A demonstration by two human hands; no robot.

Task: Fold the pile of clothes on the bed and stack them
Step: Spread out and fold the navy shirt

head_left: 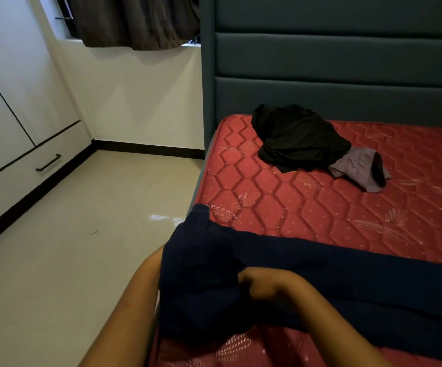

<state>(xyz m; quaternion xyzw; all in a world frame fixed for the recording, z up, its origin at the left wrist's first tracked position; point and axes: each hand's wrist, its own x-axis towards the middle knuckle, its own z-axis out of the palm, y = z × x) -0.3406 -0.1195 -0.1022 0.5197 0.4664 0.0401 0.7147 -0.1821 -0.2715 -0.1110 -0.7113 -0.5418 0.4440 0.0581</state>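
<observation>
With curled fingers my right hand (263, 286) pinches the navy garment (346, 274), spread across the near mattress (307, 207). My left hand hides beneath it, so I cannot tell its grip. I should tension this left end, align edges, then fold rightward.

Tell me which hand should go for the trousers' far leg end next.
Right, probably. The right hand grips the navy trousers from above, nearer the legs running rightward; the left hand is hidden under the waist end.
</observation>
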